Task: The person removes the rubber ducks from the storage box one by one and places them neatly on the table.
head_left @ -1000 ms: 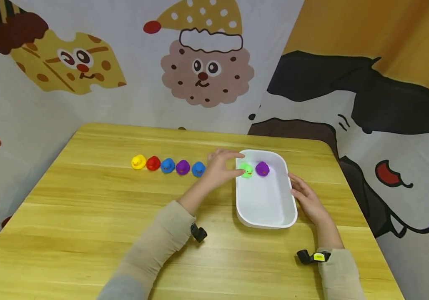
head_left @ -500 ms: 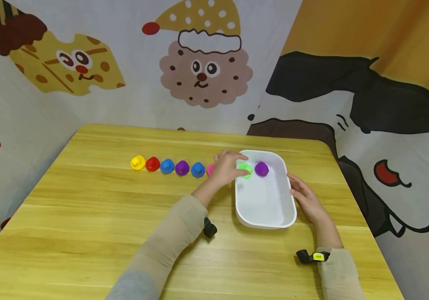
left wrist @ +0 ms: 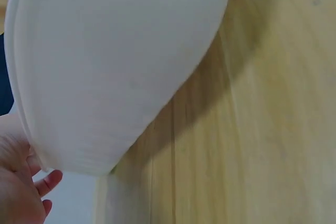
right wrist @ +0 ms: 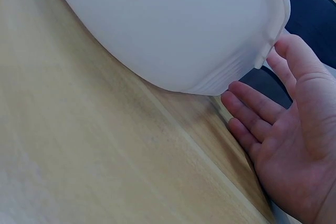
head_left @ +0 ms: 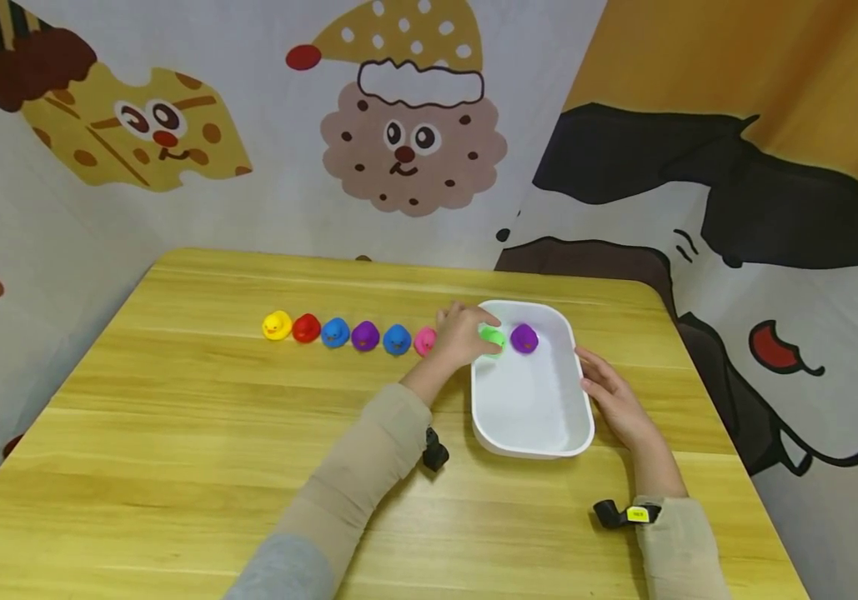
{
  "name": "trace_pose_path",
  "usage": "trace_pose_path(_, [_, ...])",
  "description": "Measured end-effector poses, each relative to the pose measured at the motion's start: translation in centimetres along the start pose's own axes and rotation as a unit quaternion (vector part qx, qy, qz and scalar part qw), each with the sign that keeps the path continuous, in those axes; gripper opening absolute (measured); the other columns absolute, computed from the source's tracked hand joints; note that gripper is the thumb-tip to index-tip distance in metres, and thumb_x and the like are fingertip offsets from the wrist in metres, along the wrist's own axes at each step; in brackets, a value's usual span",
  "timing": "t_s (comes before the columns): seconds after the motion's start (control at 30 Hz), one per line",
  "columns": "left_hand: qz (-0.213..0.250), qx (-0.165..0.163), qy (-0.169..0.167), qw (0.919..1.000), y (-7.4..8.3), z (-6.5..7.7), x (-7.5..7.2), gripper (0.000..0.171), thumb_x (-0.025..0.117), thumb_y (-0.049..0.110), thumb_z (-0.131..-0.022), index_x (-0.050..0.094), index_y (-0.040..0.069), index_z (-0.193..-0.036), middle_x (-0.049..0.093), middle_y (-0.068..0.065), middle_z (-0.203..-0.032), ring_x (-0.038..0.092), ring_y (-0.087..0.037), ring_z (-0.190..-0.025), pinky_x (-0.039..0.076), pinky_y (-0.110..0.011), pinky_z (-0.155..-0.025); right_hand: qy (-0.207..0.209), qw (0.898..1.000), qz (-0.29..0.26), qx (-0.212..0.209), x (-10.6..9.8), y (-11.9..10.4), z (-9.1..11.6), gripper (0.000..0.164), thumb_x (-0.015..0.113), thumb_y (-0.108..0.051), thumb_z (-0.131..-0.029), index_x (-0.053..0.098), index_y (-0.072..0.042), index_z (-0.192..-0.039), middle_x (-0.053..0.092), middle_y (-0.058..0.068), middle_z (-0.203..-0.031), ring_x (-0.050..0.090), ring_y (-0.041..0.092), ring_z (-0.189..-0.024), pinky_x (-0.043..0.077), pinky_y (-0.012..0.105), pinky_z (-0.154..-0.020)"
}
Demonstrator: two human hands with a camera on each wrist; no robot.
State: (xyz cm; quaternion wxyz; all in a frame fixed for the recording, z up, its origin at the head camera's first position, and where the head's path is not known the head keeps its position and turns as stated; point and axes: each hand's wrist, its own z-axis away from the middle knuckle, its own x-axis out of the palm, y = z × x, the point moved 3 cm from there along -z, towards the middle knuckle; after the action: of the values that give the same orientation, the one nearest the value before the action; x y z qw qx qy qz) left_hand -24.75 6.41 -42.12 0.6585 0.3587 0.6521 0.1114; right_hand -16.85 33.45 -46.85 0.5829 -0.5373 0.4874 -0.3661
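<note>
A white plastic tub (head_left: 534,408) stands on the table with a green rubber duck (head_left: 494,341) and a purple rubber duck (head_left: 524,338) near its far end. My left hand (head_left: 462,336) reaches over the left rim and pinches the green duck between thumb and forefinger. In the left wrist view, part of the left hand (left wrist: 18,187) shows at the tub's rim, but the duck is hidden. On the tub's other side, my right hand (head_left: 614,396) touches the wall with relaxed, fairly straight fingers. The right wrist view shows its fingertips (right wrist: 239,95) against the tub's corner.
Left of the tub, a row of rubber ducks crosses the table (head_left: 248,467): yellow (head_left: 277,325), red (head_left: 306,327), blue (head_left: 335,332), purple (head_left: 365,336), another blue (head_left: 397,339) and pink (head_left: 424,340). A cartoon-printed cloth (head_left: 248,208) hangs behind.
My left hand has moved right, further over the tub's rim, and its thumb and forefinger have drawn closer around the green duck. The pink duck has come into view. My right hand stays put.
</note>
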Motion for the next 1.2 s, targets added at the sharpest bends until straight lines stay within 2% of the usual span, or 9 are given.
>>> trace_pose_path(0.3, [-0.013,-0.016,0.003,0.9998,0.1,-0.5,0.6,0.039,0.083,0.029,-0.073,0.073,0.022,-0.110,0.064,0.006,-0.119,0.045,-0.019,-0.107,0.027,-0.037,-0.090,-0.001,1.000,-0.002,0.000,0.1,-0.1,-0.1,0.050,0.045,-0.011,-0.102,0.030,-0.008,-0.150,0.030,0.031,-0.146,0.047,0.004,-0.119,0.039,0.018,-0.094])
trace_pose_path(0.57, [-0.051,-0.034,-0.020,0.9979,0.5,-0.7,1.0,0.037,0.081,0.027,-0.077,0.072,0.025,-0.112,0.064,0.008,-0.118,0.045,-0.020,-0.106,0.027,-0.036,-0.089,0.000,1.000,0.001,0.013,-0.1,-0.2,-0.1,0.050,0.043,-0.006,-0.102,0.027,-0.005,-0.150,0.029,0.031,-0.146,0.046,0.001,-0.118,0.038,0.016,-0.093])
trace_pose_path(0.77, [-0.061,-0.041,-0.016,0.9972,0.7,-0.8,1.2,0.033,0.081,0.025,-0.077,0.074,0.025,-0.109,0.066,0.009,-0.113,0.045,-0.020,-0.106,0.028,-0.035,-0.086,0.001,1.000,0.004,0.012,0.3,-1.2,0.1,0.050,0.042,-0.004,-0.102,0.028,-0.004,-0.150,0.029,0.033,-0.145,0.047,0.001,-0.117,0.039,0.016,-0.093])
trace_pose_path(0.97, [-0.040,-0.041,-0.014,0.9983,0.5,-0.6,1.1,0.033,0.080,0.030,-0.078,0.073,0.026,-0.110,0.066,0.010,-0.110,0.044,-0.018,-0.104,0.025,-0.036,-0.088,0.001,1.000,0.002,0.003,0.0,-0.1,0.1,0.051,0.045,-0.010,-0.102,0.029,-0.006,-0.150,0.033,0.027,-0.146,0.047,0.003,-0.119,0.039,0.017,-0.094])
trace_pose_path(1.2, [-0.008,-0.018,0.014,0.9997,0.2,-0.4,0.9,0.033,0.080,0.031,-0.078,0.074,0.025,-0.109,0.067,0.009,-0.109,0.043,-0.017,-0.101,0.024,-0.038,-0.088,0.005,1.000,0.007,0.012,0.0,0.0,0.0,0.051,0.045,-0.012,-0.102,0.029,-0.009,-0.150,0.027,0.032,-0.146,0.046,0.003,-0.119,0.039,0.017,-0.094])
